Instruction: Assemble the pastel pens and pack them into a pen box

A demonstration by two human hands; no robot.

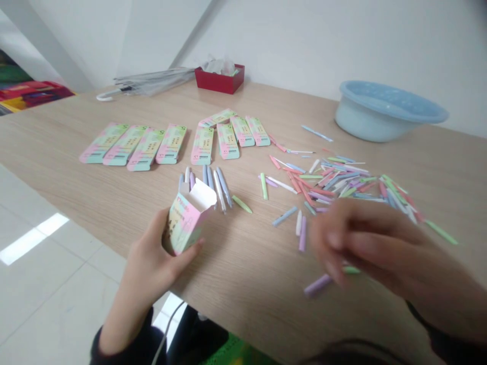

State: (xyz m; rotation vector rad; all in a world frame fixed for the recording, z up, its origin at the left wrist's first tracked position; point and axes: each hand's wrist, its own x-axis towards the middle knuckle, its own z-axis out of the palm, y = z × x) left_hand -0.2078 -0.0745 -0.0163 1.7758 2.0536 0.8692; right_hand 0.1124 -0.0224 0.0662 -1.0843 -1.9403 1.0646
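Note:
My left hand (160, 258) is wrapped round a small pink-and-green cardboard box (186, 223), held tilted above the table with its white top flap open. Behind the box several blue, white and purple pens (220, 187) lie side by side, and a green pen (242, 204) rests beside them. Over the right side of the table is my right hand (353, 238), its fingers curled and smeared by motion; whether it holds anything does not show. A purple pen (316, 285) and a green one (352, 270) lie close to its fingertips, partly covered by it.
Loose pastel pens (342, 177) are heaped at the right. Several matching flat boxes (171, 144) lie in a row farther back. A blue basin (376, 119), a red box (218, 81) with clear plastic and a clear umbrella (160, 81) stand or lie along the wall side.

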